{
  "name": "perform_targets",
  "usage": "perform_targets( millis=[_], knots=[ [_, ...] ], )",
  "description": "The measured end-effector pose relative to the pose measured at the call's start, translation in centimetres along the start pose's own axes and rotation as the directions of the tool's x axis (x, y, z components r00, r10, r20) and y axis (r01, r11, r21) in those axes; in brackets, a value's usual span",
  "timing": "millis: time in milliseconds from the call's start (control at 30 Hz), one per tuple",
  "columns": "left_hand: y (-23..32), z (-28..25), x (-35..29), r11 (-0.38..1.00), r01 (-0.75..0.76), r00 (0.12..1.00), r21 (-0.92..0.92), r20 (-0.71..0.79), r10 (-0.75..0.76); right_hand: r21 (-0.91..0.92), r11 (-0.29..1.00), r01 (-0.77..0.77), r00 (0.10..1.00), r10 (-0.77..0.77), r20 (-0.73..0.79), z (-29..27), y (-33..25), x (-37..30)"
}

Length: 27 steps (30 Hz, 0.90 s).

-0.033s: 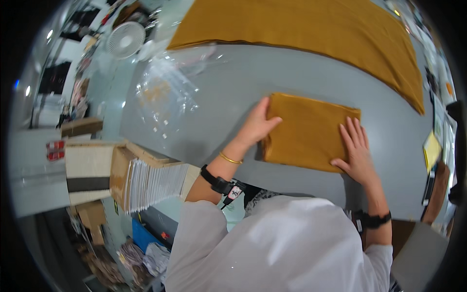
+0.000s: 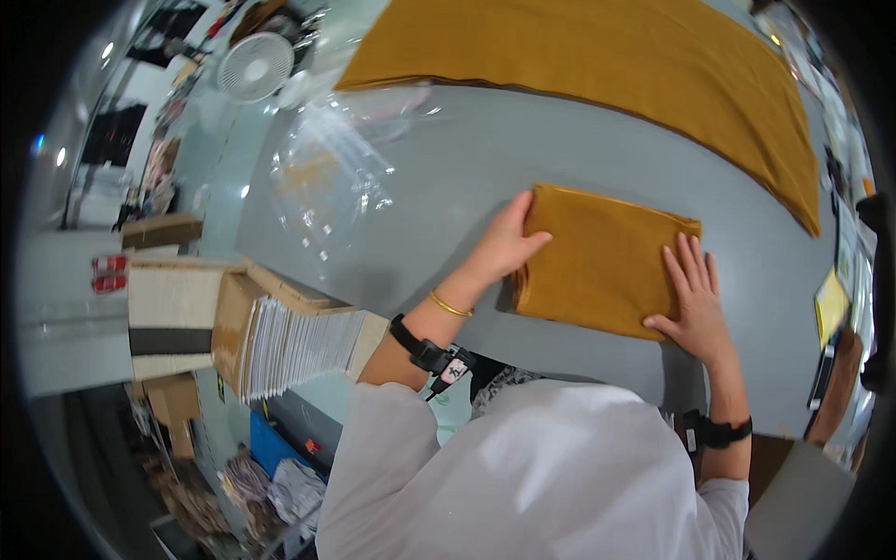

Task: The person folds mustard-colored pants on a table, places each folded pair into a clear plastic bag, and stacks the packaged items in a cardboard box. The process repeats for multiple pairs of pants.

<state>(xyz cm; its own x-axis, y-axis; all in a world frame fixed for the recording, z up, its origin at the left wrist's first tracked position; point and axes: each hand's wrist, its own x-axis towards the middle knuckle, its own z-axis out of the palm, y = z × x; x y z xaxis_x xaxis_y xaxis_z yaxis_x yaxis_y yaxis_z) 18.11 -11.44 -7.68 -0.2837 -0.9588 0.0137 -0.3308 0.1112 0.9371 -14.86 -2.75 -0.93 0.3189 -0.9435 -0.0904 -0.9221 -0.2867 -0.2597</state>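
Observation:
A folded mustard-yellow cloth [image 2: 602, 261] lies as a flat, roughly rectangular bundle on the grey table [image 2: 448, 154]. At its left edge rests my left hand [image 2: 509, 241], thumb on top of the fabric and fingers stretched toward the far left corner. My right hand [image 2: 695, 308] lies open along the right edge, its fingers spread on the cloth and the thumb by the near right corner. Beyond the bundle, a larger spread of the same mustard fabric [image 2: 579, 47] covers the far side of the table.
Clear plastic bags [image 2: 327, 168] lie on the table to the left. A cardboard box [image 2: 233, 322] with a row of white sheets [image 2: 299, 345] stands at the near left. A white fan [image 2: 256, 67] is at the far left, and a yellow paper [image 2: 831, 306] at the right edge.
The whole view has shifted slightly. Both hands keep their places at the edges of the folded cloth.

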Motion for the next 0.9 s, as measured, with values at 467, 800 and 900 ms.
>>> perform_targets(
  millis=[467, 800, 900],
  knots=[
    [-7.1, -24.9, 5.2, 0.405, 0.272, 0.909, 0.873, -0.371, 0.19, -0.032, 0.892, 0.451, 0.891, -0.452, -0.044, 5.5, -10.3, 9.8],
    [-9.0, -26.6, 2.2, 0.584, 0.269, 0.821, 0.766, -0.5, 0.276, 0.019, 0.861, 0.508, 0.861, -0.507, -0.049, -0.8, -10.3, 18.9],
    [-9.2, -27.5, 1.0, 0.511, 0.419, 0.758, 0.75, -0.599, 0.258, -0.024, 0.802, 0.597, 0.795, -0.595, -0.12, 0.8, -14.0, 23.3]
  ],
)
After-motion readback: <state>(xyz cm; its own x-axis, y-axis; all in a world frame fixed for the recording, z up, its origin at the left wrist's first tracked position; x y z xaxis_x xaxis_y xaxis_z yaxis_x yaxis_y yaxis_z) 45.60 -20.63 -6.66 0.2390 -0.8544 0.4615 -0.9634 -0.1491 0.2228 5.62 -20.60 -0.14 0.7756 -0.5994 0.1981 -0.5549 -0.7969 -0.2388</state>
